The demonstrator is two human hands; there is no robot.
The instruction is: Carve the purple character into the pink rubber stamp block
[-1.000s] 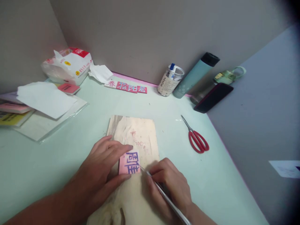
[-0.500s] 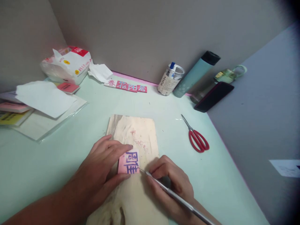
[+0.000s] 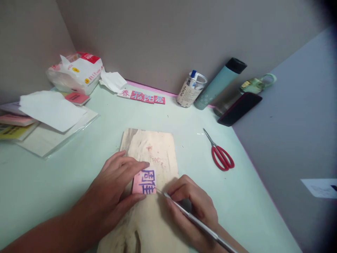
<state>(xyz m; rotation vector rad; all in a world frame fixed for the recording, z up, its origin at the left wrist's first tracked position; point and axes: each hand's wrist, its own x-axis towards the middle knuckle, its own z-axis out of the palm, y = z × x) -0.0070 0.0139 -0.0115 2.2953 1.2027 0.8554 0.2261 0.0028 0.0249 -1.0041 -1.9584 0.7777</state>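
A small pink block (image 3: 138, 182) marked with purple character strokes lies on a pale wooden board (image 3: 150, 140). My left hand (image 3: 116, 186) pins it, with a fingertip at the block's top edge and the thumb at its bottom edge. In my right hand (image 3: 192, 207) is a slim silver carving knife (image 3: 195, 220), gripped like a pen. Its thin tip is at the block's lower right edge; whether it touches is too small to tell.
Red-handled scissors (image 3: 222, 157) lie right of the board. Behind stand a pen cup (image 3: 186, 95), a blue-green bottle (image 3: 217, 84) and a leaning phone (image 3: 239, 109). Carved pink blocks (image 3: 142, 97), a tissue pack (image 3: 79, 73) and papers (image 3: 52, 110) are at the back and left.
The knife tip has shifted very slightly at the block's edge. Both hands keep almost the same positions, and the view has moved a little.
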